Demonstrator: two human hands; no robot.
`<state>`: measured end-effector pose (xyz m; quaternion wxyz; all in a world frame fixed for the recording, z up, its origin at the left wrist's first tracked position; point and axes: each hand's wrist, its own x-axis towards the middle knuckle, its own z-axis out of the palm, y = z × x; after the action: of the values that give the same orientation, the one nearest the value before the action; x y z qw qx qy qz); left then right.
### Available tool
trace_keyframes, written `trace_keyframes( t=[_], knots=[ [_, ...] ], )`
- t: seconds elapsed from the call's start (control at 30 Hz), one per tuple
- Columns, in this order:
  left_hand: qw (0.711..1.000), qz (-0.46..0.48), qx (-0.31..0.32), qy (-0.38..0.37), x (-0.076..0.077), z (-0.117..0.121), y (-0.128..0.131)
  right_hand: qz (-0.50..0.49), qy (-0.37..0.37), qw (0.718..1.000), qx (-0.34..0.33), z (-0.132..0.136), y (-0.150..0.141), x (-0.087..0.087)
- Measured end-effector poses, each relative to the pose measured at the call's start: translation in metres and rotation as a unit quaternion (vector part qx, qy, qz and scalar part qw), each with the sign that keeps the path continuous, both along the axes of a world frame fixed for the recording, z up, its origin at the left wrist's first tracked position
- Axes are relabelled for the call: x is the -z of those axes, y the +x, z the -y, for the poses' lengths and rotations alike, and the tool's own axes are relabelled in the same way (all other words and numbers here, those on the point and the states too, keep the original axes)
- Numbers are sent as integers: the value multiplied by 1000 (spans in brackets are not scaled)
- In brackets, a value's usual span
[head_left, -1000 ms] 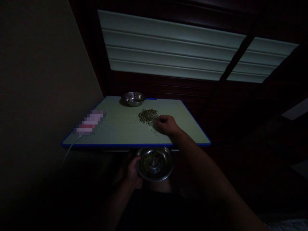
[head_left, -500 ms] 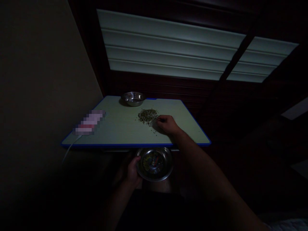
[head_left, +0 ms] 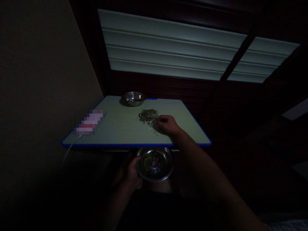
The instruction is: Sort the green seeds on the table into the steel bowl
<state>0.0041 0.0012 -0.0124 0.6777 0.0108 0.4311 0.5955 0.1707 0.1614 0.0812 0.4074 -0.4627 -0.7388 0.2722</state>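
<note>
A shiny metal bowl point(head_left: 169, 165) is in my left hand point(head_left: 133, 170), thumb over its rim, just below the table's near edge. Small greenish grains and a shape with red on it show inside that bowl. On the pale table, a loose pile of small dark-green grains point(head_left: 147, 115) is spread out. My right hand point(head_left: 169, 124) is at the pile's near right side, fingers pinched on a small, pale, see-through piece point(head_left: 151, 123). The piece touches the edge of the pile; its exact kind is too dim to make out. A few stray grains lie nearer to me.
The pale tabletop point(head_left: 115, 128) has a blue rim. A second metal bowl point(head_left: 134, 99) stands at its back edge. A blurred-out pinkish device point(head_left: 90, 122) with a white cable point(head_left: 69, 149) lies at the left, near the wall. Dark panelling point(head_left: 168, 86) rises behind the table.
</note>
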Motion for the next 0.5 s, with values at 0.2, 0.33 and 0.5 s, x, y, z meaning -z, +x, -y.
trace_keyframes(
  t=[0.2,0.33,0.5],
  knots=[
    [1000,4,-2,6,1,0,1,-5,-9,1000,11,1,0,1],
    [1000,-5,-2,12,3,0,1,13,-6,1000,3,-2,1,3],
    [1000,-13,-9,10,2,0,1,16,-5,1000,-17,-4,1,5]
  ],
)
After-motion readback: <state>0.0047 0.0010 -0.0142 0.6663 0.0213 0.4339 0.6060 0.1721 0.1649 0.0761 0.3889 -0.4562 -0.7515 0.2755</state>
